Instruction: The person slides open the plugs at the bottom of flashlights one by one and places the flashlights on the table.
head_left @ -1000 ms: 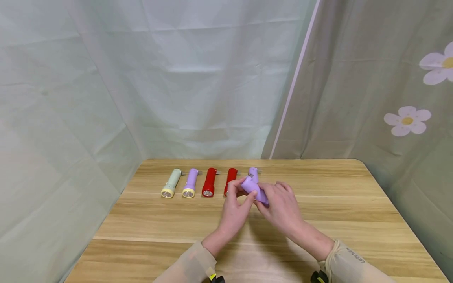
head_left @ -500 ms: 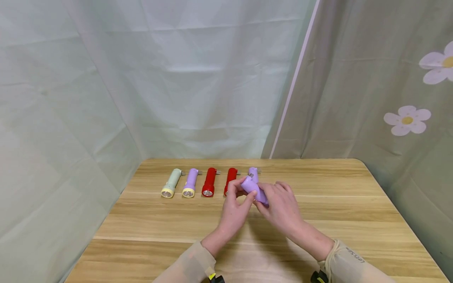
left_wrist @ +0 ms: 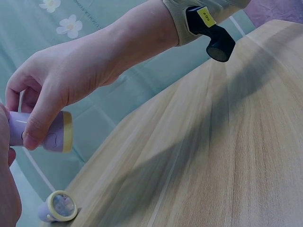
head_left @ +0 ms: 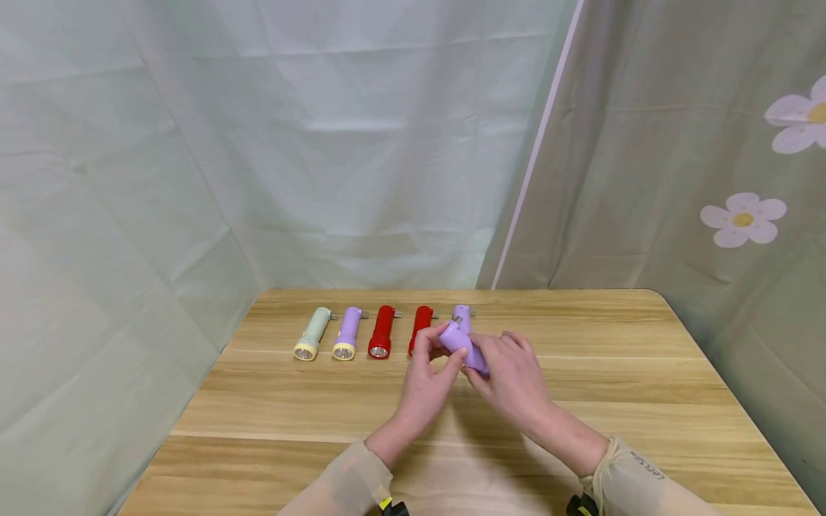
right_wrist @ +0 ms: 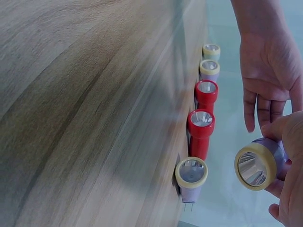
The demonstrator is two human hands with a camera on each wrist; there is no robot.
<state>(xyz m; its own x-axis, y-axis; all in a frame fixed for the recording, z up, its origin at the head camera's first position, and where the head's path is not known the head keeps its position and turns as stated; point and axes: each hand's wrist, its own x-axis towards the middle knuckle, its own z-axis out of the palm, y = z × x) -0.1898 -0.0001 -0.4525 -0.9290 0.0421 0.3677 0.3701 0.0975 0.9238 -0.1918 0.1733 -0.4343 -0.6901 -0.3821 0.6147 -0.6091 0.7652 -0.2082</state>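
Note:
Between both hands, above the table, is a purple flashlight (head_left: 462, 345) with a pale yellow rim. Its lens end (right_wrist: 253, 169) shows in the right wrist view, while in the head view it is hidden behind the fingers. A metal plug (head_left: 458, 320) sticks out at the tail. My left hand (head_left: 426, 383) pinches the flashlight near that tail, thumb on the near side. Closer to the head, my right hand (head_left: 519, 380) grips the body with thumb and fingers; the left wrist view shows its thumb (left_wrist: 35, 130) beside the switch area.
A row of flashlights lies along the back of the wooden table (head_left: 290, 416): pale green (head_left: 315, 331), purple (head_left: 349, 331), red (head_left: 383, 330), another red (head_left: 422, 321), and a purple one (head_left: 462, 313) partly hidden behind the hands. Their plugs are folded out. Curtains (head_left: 387, 158) surround the table.

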